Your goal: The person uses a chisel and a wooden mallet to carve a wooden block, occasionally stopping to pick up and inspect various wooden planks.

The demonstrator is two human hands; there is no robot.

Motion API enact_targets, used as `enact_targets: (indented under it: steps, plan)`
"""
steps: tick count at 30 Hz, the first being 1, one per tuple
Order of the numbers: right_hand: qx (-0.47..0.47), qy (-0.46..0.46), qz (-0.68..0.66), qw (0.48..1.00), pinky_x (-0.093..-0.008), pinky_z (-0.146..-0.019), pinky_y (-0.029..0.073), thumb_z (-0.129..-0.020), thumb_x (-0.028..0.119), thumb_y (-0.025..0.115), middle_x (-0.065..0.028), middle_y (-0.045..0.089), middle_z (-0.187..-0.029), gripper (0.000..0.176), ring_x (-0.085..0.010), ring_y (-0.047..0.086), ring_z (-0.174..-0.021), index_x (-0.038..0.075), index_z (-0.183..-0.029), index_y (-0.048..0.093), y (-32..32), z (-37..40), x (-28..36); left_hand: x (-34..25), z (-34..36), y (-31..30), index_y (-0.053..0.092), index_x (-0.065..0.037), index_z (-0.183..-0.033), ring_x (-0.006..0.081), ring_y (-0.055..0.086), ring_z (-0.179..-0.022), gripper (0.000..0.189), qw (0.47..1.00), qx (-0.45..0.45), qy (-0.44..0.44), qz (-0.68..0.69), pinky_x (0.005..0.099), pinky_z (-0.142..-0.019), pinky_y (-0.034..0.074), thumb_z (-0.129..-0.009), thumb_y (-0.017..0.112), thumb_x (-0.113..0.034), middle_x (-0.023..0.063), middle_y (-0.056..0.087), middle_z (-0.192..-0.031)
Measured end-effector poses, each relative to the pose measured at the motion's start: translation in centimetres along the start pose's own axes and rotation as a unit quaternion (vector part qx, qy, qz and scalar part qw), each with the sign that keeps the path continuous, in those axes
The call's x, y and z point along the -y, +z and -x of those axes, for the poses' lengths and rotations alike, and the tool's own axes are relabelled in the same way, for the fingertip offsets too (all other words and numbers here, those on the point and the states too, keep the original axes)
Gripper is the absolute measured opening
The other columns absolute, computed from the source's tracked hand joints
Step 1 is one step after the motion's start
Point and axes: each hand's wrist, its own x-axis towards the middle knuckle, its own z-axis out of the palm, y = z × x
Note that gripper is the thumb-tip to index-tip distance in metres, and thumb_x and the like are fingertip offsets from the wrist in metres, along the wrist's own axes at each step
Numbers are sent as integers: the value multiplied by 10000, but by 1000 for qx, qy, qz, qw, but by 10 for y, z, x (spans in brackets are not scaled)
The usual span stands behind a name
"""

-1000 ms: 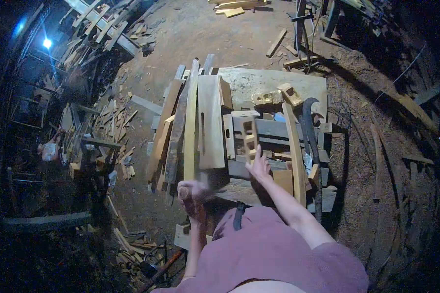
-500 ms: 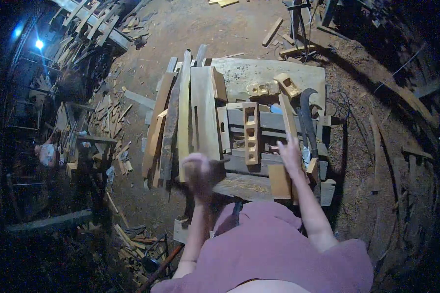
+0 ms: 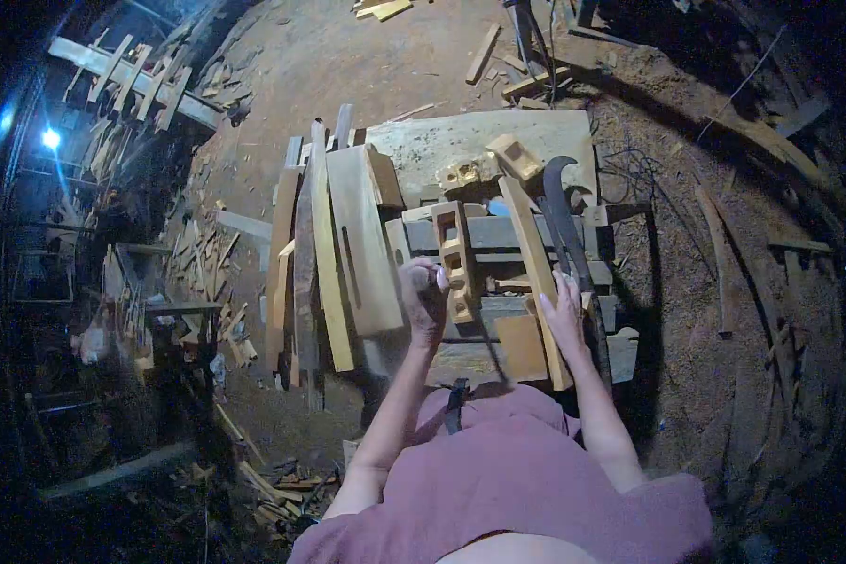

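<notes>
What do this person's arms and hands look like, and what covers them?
Both arms are bare up to a dusty-pink garment with short sleeves. The left hand and right hand wear no gloves. A dark strap sits at the garment's front.

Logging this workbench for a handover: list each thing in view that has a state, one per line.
left hand: closed in a fist against the mortised block; contents unclear.
right hand: open, fingers spread, flat on the long slat.
mortised block: lying flat, holes facing up.
long slat: lying flat, slanted.
curved blade: lying beside the slat, not gripped.
slotted board: lying flat, untouched.
</notes>
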Motion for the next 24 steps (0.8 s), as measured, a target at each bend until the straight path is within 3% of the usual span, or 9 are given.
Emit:
enact_targets:
  steps: [3,7,9,10,12,15,17,22,24]
  plan:
    - [28,17,25,999,-409,-900,388,-793,179,611,-239,417,-1146,587,-383,436,-1073,49,-1300,345,4,-2,-3,21,2,-2,461,-47,-900,178,479,-829,199,999,11,-37,15,277,-737,413,-759,594,-2,72,464,-891]
    - [50,40,36,997,-442,-940,344,-764,261,641,-262,405,-1183,672,-408,399,-1108,23,-1308,328,5,-6,-3,25,2,5,474,-46,-882,170,499,-813,176,997,-1,48,-58,269,-721,419,-762,592,5,70,478,-865]
    - [44,30,57,997,-455,-955,324,-747,296,656,-270,402,-1196,716,-415,385,-1123,12,-1313,319,11,-11,-7,34,0,6,484,-55,-881,156,515,-767,152,993,39,-99,54,264,-690,428,-779,589,-13,52,490,-825]
    - [78,75,97,989,-461,-967,307,-726,331,667,-268,408,-1204,739,-413,376,-1135,-1,-1297,334,16,-14,-14,19,5,10,493,-62,-883,140,527,-741,117,995,80,-10,-57,257,-656,434,-809,581,-43,35,495,-782]
    - [111,137,137,975,-458,-982,282,-683,392,685,-250,448,-1177,741,-396,384,-1138,-26,-1224,397,18,-20,-9,3,8,14,493,-59,-885,128,511,-693,115,990,129,1,-54,259,-618,430,-836,589,-99,44,501,-765]
    - [89,105,120,983,-454,-976,288,-682,381,683,-232,468,-1141,694,-365,404,-1123,-25,-1180,423,3,-17,6,1,11,18,479,-46,-911,161,517,-713,173,977,175,59,-106,286,-654,435,-807,613,-77,92,526,-791]
    - [59,79,118,988,-445,-941,332,-679,341,692,-220,480,-1087,676,-347,430,-1085,-18,-1183,418,-5,-5,8,4,11,22,474,-41,-951,181,537,-790,238,977,194,18,-92,296,-710,437,-760,613,-16,107,547,-843]
    - [-61,-2,-139,988,-377,-878,415,-725,272,669,-205,553,-1073,595,-329,546,-986,10,-1201,426,-84,43,110,-1,14,29,466,-36,-995,202,533,-847,300,971,230,2,-60,315,-760,426,-730,592,26,118,543,-890]
    - [37,26,-111,993,-369,-893,417,-739,264,656,-216,529,-1134,655,-332,525,-1053,19,-1270,358,-98,69,122,-5,14,31,464,-33,-1003,204,522,-859,306,970,226,27,-84,320,-762,422,-732,595,21,118,533,-904]
